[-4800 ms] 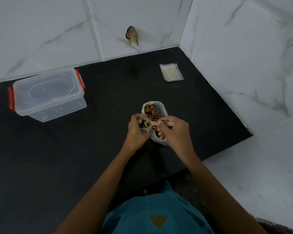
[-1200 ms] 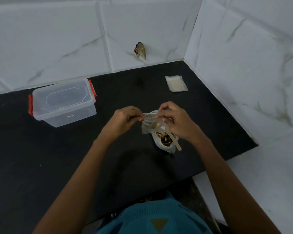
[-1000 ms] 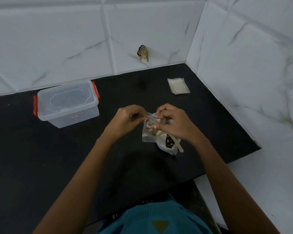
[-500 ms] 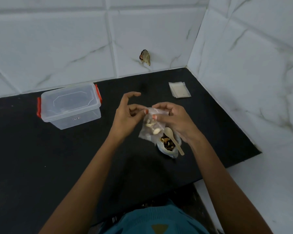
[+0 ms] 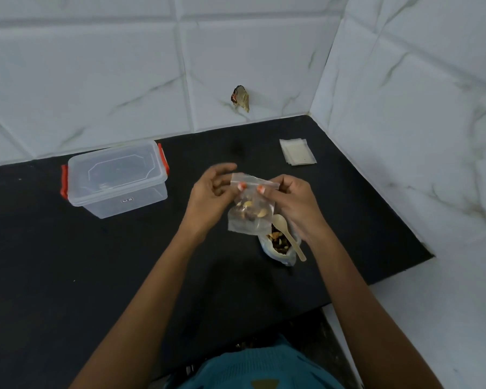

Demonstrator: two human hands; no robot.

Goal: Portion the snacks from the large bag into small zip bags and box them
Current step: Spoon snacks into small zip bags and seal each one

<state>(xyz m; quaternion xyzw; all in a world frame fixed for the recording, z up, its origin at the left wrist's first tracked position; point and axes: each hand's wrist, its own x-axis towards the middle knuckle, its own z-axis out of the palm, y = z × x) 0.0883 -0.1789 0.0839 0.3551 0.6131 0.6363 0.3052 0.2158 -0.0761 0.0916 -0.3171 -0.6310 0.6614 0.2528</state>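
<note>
A small clear zip bag (image 5: 250,211) with a portion of mixed snacks hangs above the black counter (image 5: 124,276). My left hand (image 5: 211,195) pinches its top strip at the left, and my right hand (image 5: 295,203) pinches the strip at the right. Just below stands the large open snack bag (image 5: 278,245) with a pale wooden spoon (image 5: 288,237) resting in it. A clear plastic box (image 5: 115,178) with a closed lid and red clips sits to the left.
A stack of empty small zip bags (image 5: 297,151) lies at the back right near the wall corner. White marble-patterned tiles enclose the counter at the back and right. A small brown scrap (image 5: 240,98) sticks to the back wall.
The spoon has gone from my right hand into the large bag. Both hands lifted the filled small bag and now work along its top strip; my left fingers have spread a little.
</note>
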